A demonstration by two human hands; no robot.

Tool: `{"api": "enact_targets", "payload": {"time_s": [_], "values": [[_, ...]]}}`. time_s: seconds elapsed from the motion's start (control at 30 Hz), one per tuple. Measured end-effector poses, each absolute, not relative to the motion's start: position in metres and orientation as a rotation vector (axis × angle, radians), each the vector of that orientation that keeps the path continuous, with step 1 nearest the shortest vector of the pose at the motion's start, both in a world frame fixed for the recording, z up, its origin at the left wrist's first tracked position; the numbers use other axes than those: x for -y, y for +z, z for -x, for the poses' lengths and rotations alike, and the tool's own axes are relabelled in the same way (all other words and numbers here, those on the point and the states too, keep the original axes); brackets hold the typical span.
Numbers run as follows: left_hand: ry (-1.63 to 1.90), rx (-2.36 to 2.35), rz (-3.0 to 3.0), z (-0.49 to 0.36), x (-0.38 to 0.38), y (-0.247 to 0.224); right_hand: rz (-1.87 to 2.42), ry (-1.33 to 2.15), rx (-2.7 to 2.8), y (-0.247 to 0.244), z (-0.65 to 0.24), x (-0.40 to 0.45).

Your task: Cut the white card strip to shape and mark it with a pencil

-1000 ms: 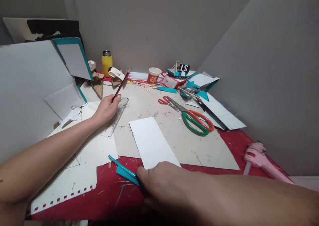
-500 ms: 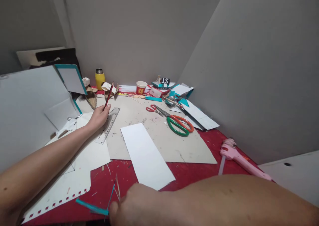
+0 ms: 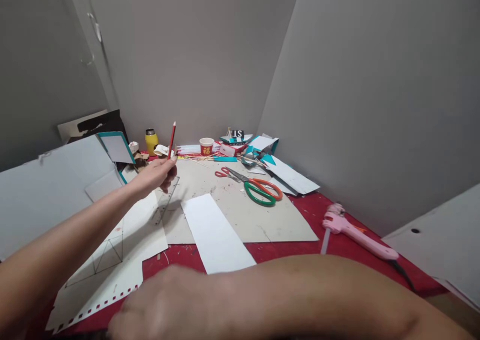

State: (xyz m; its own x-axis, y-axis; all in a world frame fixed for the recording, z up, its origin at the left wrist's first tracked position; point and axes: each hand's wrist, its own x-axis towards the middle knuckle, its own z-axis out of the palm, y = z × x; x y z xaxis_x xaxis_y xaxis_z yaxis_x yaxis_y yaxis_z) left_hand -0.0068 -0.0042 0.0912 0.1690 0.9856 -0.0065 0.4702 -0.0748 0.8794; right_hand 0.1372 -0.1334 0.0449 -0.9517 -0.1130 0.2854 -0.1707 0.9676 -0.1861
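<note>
A red-and-black pencil (image 3: 171,140) stands nearly upright in my left hand (image 3: 159,174), pinched between thumb and fingers above the board. Below that hand lies a clear ruler (image 3: 168,200), partly covered by it. My right hand (image 3: 168,300) is low at the near edge, blurred, with its fingers hidden from view. A white card strip (image 3: 217,235) lies beyond the right wrist, partly on the grey board (image 3: 277,225). To the left, a white sheet with a torn perforated edge (image 3: 146,240) carries drawn lines.
Green-and-orange scissors (image 3: 260,192) and small red scissors (image 3: 222,172) lie on the board. A pink glue gun (image 3: 356,235) rests at right. Behind are a paper cup (image 3: 206,147), a yellow bottle (image 3: 151,142) and card scraps. Grey panels (image 3: 187,55) enclose the table.
My left hand has lifted off the ruler with the pencil. My right hand has moved left along the near edge, where the turquoise strip no longer shows. The view has tilted up.
</note>
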Motion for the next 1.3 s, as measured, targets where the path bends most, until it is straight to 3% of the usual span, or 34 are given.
{"api": "enact_targets", "payload": {"time_s": [0.17,0.33,0.53,0.73,0.87,1.2,1.3], "values": [[0.588,-1.243,-1.858,-0.019,0.042,0.080,0.395,-0.391,2.319,0.059,-0.205,0.075],[0.384,-1.145,-2.047,-0.053,0.071,0.057,0.509,-0.608,2.624,0.035,-0.233,0.046],[0.282,-1.218,-2.182,-0.050,0.085,0.048,0.779,-0.314,2.813,0.017,-0.259,0.038],[0.301,-1.850,-2.279,0.001,0.043,0.058,1.235,0.005,2.590,0.026,-0.280,0.013],[0.148,-2.099,-2.238,0.022,0.001,0.048,1.233,0.214,2.584,0.024,-0.268,0.000],[0.002,-2.126,-2.117,0.031,-0.025,0.032,1.182,0.543,2.613,0.027,-0.234,-0.043],[0.053,-2.115,-2.107,0.031,-0.023,0.034,1.159,0.933,2.332,0.031,-0.218,-0.055]]}}
